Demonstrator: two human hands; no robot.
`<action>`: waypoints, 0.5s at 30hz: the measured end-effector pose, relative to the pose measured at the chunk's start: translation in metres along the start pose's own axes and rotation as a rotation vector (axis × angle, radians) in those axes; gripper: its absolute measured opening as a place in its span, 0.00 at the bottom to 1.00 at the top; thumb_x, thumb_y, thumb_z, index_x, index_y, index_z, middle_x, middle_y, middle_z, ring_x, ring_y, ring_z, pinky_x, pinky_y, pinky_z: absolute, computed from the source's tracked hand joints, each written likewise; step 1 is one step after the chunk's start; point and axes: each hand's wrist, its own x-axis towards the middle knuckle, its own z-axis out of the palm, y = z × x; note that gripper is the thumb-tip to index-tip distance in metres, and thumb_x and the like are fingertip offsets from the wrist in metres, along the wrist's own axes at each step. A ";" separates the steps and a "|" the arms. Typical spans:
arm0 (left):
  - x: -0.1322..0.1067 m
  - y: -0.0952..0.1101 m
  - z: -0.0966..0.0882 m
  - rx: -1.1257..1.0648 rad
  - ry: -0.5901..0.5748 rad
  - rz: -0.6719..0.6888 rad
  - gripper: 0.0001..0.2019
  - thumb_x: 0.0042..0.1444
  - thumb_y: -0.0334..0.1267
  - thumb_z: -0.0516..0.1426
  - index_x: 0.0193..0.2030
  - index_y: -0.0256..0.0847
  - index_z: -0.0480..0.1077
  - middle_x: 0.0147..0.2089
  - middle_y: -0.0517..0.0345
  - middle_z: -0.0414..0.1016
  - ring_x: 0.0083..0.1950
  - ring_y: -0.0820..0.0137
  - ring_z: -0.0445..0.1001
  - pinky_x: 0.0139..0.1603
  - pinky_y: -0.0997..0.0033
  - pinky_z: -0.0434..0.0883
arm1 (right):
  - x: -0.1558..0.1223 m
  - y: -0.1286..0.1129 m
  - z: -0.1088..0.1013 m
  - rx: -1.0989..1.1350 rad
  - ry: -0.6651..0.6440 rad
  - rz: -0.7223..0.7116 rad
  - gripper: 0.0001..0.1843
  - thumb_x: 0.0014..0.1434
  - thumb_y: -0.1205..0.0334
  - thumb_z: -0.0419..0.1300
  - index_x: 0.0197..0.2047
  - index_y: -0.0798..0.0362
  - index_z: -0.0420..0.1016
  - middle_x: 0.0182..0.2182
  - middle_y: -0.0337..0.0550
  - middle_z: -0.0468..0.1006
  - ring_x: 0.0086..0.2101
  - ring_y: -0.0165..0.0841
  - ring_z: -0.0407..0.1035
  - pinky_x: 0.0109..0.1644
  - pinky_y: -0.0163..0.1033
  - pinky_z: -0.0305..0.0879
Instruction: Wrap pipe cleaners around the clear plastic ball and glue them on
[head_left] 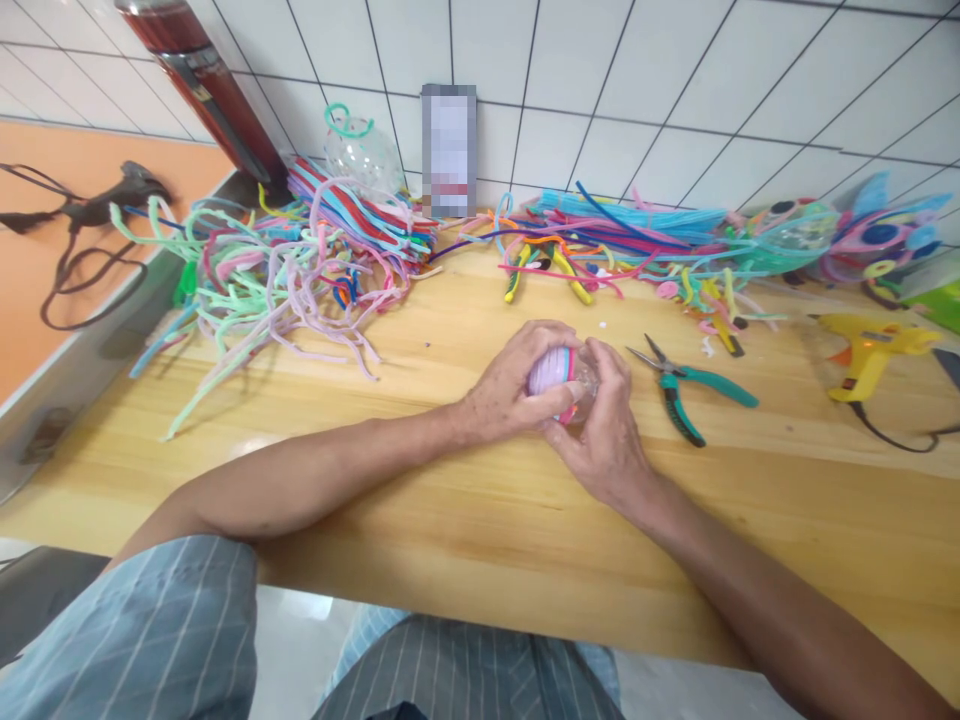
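Both hands meet at the middle of the wooden table. My left hand curls over a small clear plastic ball wound with lilac, pink and teal pipe cleaner. My right hand grips the same ball from the right side, fingers wrapped around its clear part. The ball rests on or just above the tabletop. Green-handled pliers lie just right of my right hand.
A loose heap of pastel pipe cleaners covers the back left, a bundle of blue ones the back right. A yellow glue gun lies at far right, yellow-handled cutters behind the hands. A red cylinder leans on the tiled wall.
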 end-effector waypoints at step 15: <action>-0.003 0.008 0.001 -0.034 0.038 -0.067 0.18 0.73 0.50 0.58 0.62 0.42 0.69 0.62 0.44 0.76 0.67 0.57 0.74 0.71 0.51 0.72 | 0.000 0.002 0.008 -0.059 0.101 -0.082 0.51 0.68 0.51 0.65 0.82 0.53 0.40 0.71 0.68 0.62 0.71 0.58 0.61 0.69 0.72 0.70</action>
